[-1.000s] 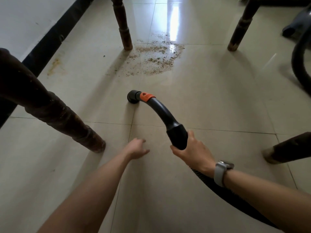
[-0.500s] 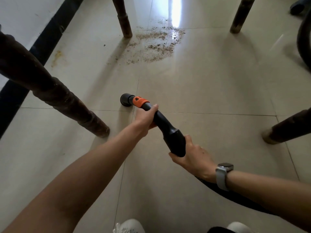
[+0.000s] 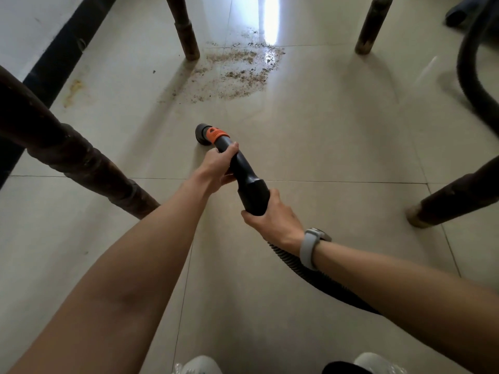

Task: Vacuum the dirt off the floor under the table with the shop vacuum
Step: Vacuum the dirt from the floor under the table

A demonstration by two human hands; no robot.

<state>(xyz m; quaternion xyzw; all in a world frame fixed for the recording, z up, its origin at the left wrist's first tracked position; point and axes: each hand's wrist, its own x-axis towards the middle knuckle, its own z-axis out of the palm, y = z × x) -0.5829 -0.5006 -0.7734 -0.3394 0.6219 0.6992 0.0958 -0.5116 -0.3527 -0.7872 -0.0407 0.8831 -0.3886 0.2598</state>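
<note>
Black nozzle (image 3: 244,174), orange collar (image 3: 216,134)

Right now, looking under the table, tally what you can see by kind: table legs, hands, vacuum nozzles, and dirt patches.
Table legs: 4 (near left, far left, far right, near right)
Hands: 2 (left hand, right hand), both gripping the nozzle
Vacuum nozzles: 1
Dirt patches: 1
Total: 8

Bright, even daylight from the far side. Hard white glare streak on the glossy floor (image 3: 270,20). Soft shadows fanning toward the camera from the table legs (image 3: 186,36). Strong wide-angle bowing at the edges; slight motion softness, near leg blurred.
</note>
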